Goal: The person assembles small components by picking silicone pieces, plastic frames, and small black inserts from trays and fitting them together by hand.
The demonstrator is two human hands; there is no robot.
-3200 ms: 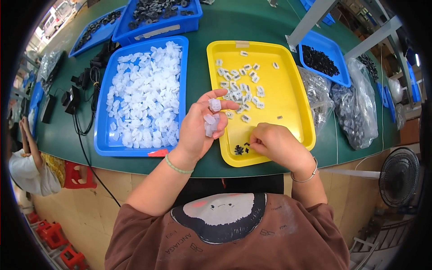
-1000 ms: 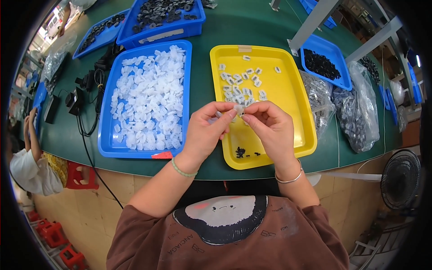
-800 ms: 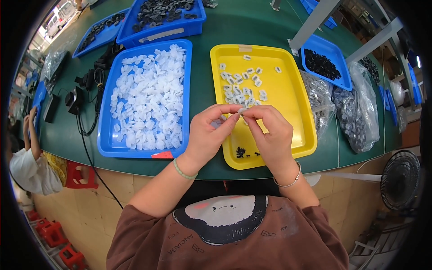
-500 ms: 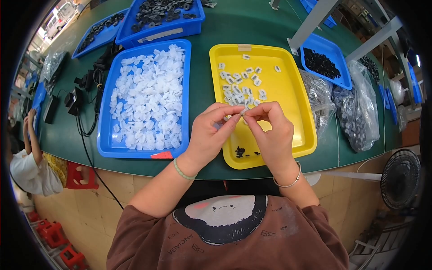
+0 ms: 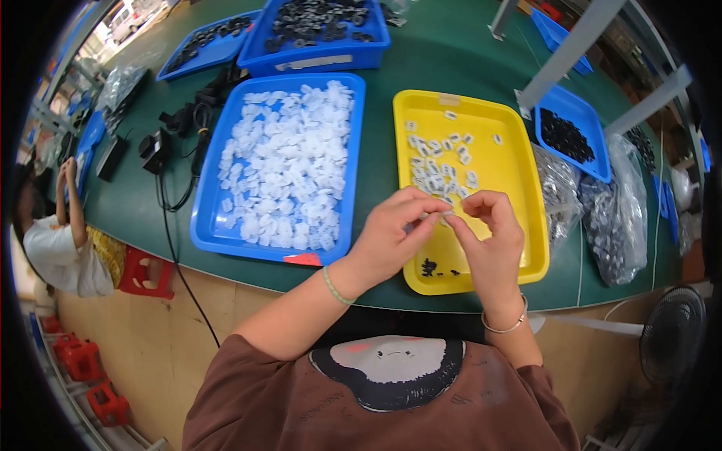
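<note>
Just below the centre of the frame, the left hand (image 5: 391, 237) and right hand (image 5: 489, 244) meet fingertip to fingertip, both pinched on a small white plastic part (image 5: 444, 218) held above the near half of the yellow tray (image 5: 526, 195). More white pieces lie in the tray's upper half, and a few black bits (image 5: 435, 267) sit near its lower edge. To the left, a blue tray (image 5: 214, 237) holds a heap of translucent white parts on the green worktop (image 5: 444, 60).
</note>
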